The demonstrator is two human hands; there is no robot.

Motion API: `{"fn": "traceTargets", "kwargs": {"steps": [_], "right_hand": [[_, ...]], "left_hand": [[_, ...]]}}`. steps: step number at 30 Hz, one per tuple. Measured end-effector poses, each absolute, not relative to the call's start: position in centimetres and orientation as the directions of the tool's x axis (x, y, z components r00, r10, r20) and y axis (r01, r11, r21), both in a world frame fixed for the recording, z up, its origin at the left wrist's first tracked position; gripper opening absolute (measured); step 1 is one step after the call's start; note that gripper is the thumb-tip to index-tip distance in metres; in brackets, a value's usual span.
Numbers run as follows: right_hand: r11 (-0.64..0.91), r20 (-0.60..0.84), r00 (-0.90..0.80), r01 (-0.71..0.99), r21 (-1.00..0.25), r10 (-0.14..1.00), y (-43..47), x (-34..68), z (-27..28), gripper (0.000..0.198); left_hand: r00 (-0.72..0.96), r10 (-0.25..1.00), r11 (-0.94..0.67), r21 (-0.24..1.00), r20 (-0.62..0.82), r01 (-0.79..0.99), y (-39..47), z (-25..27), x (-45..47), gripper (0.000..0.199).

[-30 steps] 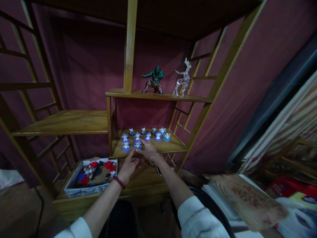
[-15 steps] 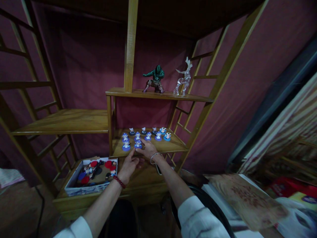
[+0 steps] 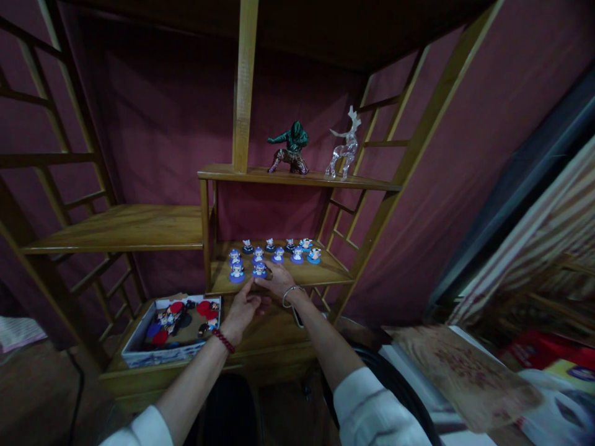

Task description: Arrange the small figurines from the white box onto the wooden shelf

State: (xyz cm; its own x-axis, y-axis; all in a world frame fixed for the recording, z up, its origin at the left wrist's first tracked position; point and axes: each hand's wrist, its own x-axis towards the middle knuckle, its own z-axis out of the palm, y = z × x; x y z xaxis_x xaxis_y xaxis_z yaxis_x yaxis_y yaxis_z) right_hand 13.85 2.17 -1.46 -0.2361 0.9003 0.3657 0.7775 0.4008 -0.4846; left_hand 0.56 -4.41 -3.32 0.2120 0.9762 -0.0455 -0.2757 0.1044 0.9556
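Observation:
At the front of the lower shelf (image 3: 320, 272), a small purple-based figurine (image 3: 259, 270) stands between my fingertips. My right hand (image 3: 277, 282) reaches in from its right, index finger and thumb closed around the figurine's side and base. From below, my left hand (image 3: 242, 314) extends its index finger to the front of the base; its other fingers are loosely bent and hold nothing. Beside it on the left stands a matching figurine (image 3: 237, 272). Behind are several more purple figurines (image 3: 278, 255), black-based ones (image 3: 270, 244) and blue-based ones (image 3: 314, 256).
An open box (image 3: 162, 356) of loose figurines with red and blue bases sits lower left. Above my hands, a shelf board (image 3: 320, 179) carries a green-and-brown crouching statue (image 3: 292, 148) and a clear deer (image 3: 344, 148). A wooden post (image 3: 244, 93) rises there. Flat boards (image 3: 446, 371) lie at right.
Almost nothing differs. Both hands stay at the same figurine, and the rows of figurines stand as before.

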Motion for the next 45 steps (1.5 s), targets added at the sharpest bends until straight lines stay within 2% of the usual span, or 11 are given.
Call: {"fn": "traceTargets", "kwargs": {"steps": [9,28,40,45], "right_hand": [[0.426,0.387,-0.253,0.771,-0.473,0.887,2.3,13.9,-1.6,0.047],[0.419,0.422,-0.221,0.781,-0.463,0.879,1.9,14.0,-1.9,0.050],[0.392,0.485,-0.111,0.753,-0.529,0.868,-0.5,13.6,-2.2,0.050],[0.409,0.580,-0.028,0.736,-0.540,0.814,-2.1,12.9,-2.9,0.043]], "left_hand": [[0.224,0.974,0.083,0.958,-0.020,-0.275,-4.3,-3.6,0.4,0.066],[0.216,0.974,0.127,0.958,-0.071,-0.257,-4.8,-3.7,0.1,0.066],[0.192,0.979,0.122,0.958,-0.072,-0.260,-5.9,-3.9,-0.9,0.060],[0.187,0.979,0.134,0.953,-0.085,-0.271,-6.5,-4.0,-1.3,0.059]]}}
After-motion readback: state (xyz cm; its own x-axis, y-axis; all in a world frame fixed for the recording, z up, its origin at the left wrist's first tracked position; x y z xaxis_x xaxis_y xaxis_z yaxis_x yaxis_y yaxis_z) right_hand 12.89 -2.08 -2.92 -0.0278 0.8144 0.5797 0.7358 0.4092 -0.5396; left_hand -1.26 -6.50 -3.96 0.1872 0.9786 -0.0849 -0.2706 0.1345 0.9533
